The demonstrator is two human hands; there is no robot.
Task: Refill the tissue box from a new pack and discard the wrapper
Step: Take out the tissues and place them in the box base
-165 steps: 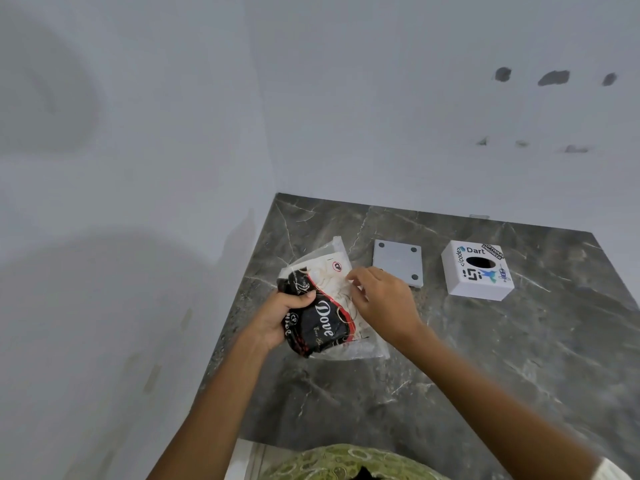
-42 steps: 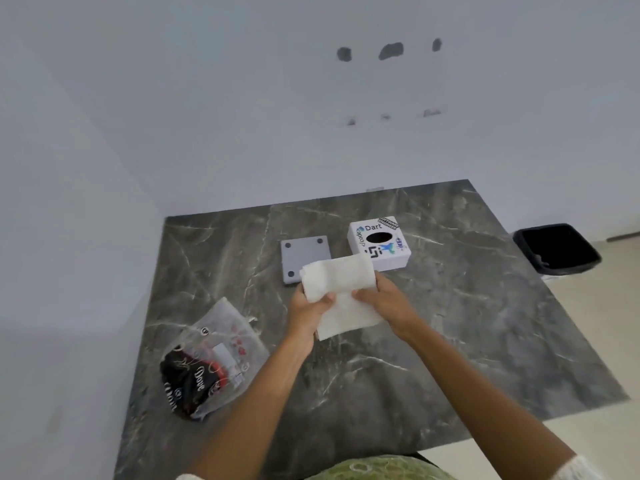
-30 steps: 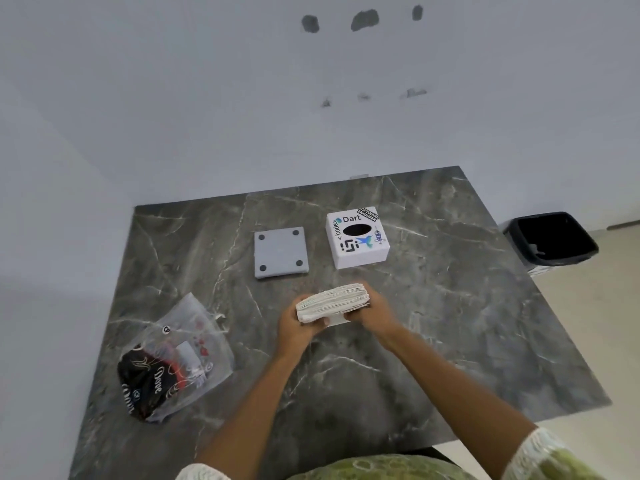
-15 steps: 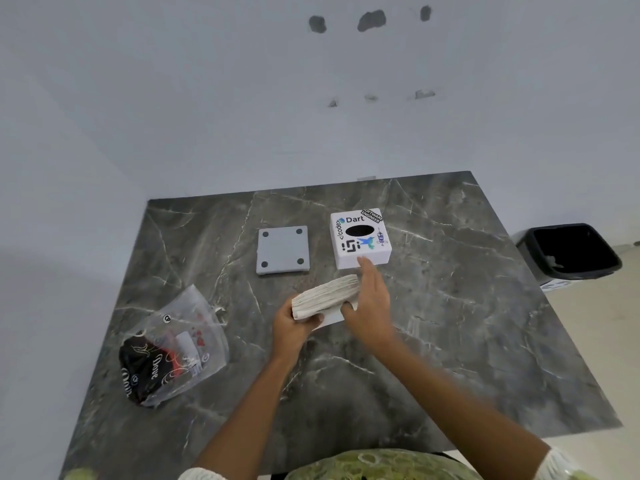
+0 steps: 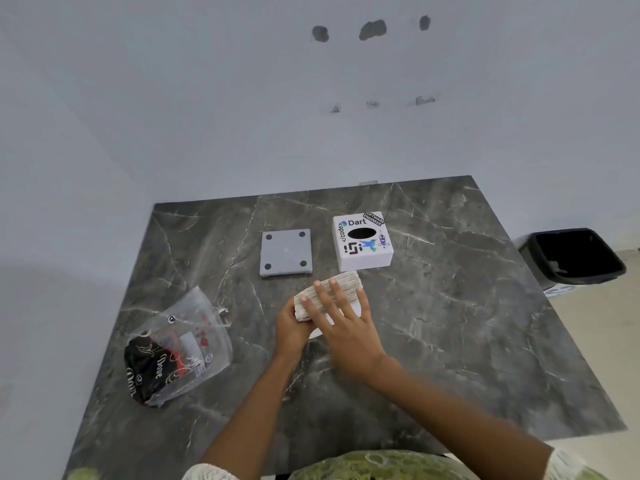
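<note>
The person is holding a folded stack of white tissues point(image 5: 329, 296) over the middle of the dark grey marble bench point(image 5: 450, 323). The left hand point(image 5: 292, 327) is gripping the stack's near-left end, fingers closed around it, while the right hand point(image 5: 346, 327) is lying across the top with its fingers spread flat, pressing rather than clasping.

Judging by the layout, the task is sitting at roughly its midpoint. The tissues are already out of their pack: the clear plastic wrapper with black and red print point(image 5: 173, 351) is lying slack and crumpled on the bench's left side, well apart from the hands. The white square tissue box with stickers and an oval slot point(image 5: 362, 242) is standing just beyond the stack, and the grey square base plate with four dark dots point(image 5: 285, 252) is lying beside it on the left, detached. Still ahead, it seems: loading the stack into the box, refitting the plate, and dropping the wrapper in the black waste bin point(image 5: 575, 254) that is standing on the floor past the bench's right edge.

Open bench is stretching to the right and towards the person, giving room to turn the box over. The wall is running close behind the box and along the left, so movement there is looking tighter.
</note>
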